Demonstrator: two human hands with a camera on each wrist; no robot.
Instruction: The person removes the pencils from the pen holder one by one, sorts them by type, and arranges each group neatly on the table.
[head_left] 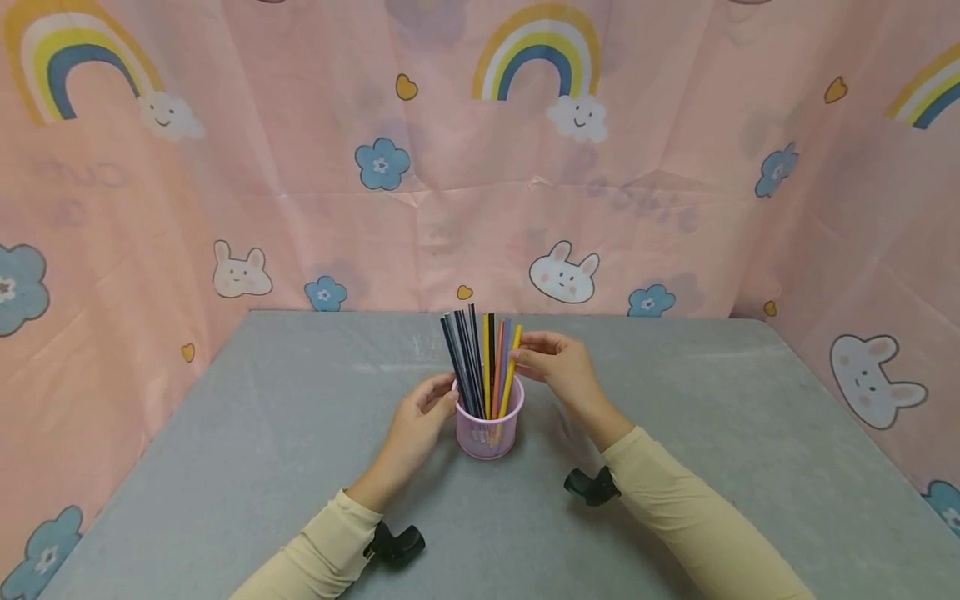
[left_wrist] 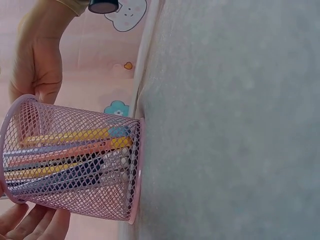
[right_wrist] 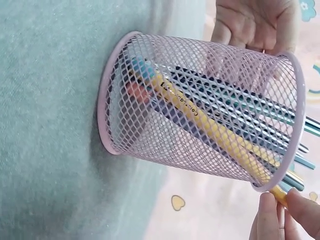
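Note:
A pink mesh pencil cup (head_left: 486, 437) stands upright on the grey table, holding several pencils: dark ones on the left, then yellow, black, orange and purple ones. My left hand (head_left: 422, 415) holds the cup by its left side near the rim, thumb in front and fingers behind. With thumb and fingertips, my right hand (head_left: 562, 371) pinches a yellow pencil (head_left: 511, 375) near its top. That pencil leans against the cup's right rim. In the right wrist view, the lower part of the yellow pencil (right_wrist: 200, 122) shows through the mesh, its bottom end inside the cup.
The grey table (head_left: 262, 467) spreads out around the cup. Behind it and at both sides hangs a pink printed cloth (head_left: 450, 225) with rainbows, rabbits and flowers. A black wrist device (head_left: 395, 546) sits at the left cuff, another black device (head_left: 592, 486) at the right one.

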